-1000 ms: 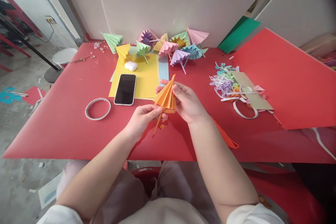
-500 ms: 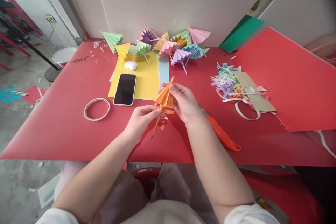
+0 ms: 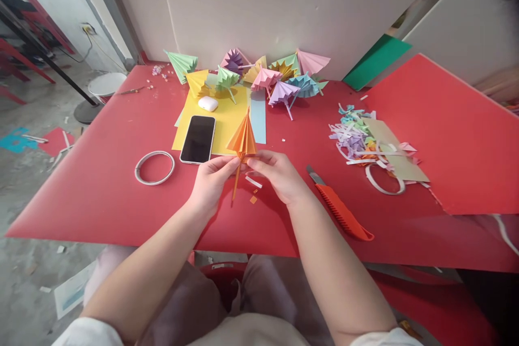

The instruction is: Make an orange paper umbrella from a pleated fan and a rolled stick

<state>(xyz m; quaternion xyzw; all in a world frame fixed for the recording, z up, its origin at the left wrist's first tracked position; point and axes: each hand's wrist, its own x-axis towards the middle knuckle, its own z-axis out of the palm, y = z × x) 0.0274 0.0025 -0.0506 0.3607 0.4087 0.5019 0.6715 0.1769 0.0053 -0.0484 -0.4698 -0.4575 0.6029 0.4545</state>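
Note:
An orange paper umbrella (image 3: pixel 242 138) with a pleated, part-folded canopy stands nearly upright over the table, tip upward and its thin stick slanting down. My left hand (image 3: pixel 211 181) pinches it where the stick meets the canopy's lower edge. From the other side, my right hand (image 3: pixel 278 173) has thumb and fingers closed at the same spot; the exact grip there is partly hidden by the fingers. Below them lie a white paper strip (image 3: pixel 253 181) and small orange scraps (image 3: pixel 253 200). A knife with an orange handle (image 3: pixel 343 211) rests beside my right forearm.
Several finished paper umbrellas (image 3: pixel 265 78) line the back of the red table (image 3: pixel 101 173). A phone (image 3: pixel 198 139) and a white earbud case (image 3: pixel 208 103) sit on yellow paper (image 3: pixel 227 140). Tape rolls lie left (image 3: pixel 138 173) and right (image 3: pixel 385 189), near shredded paper (image 3: pixel 351 138).
My right hand has moved from the upper canopy down to its lower edge. The umbrella has come more upright. A white strip and the whole knife now show.

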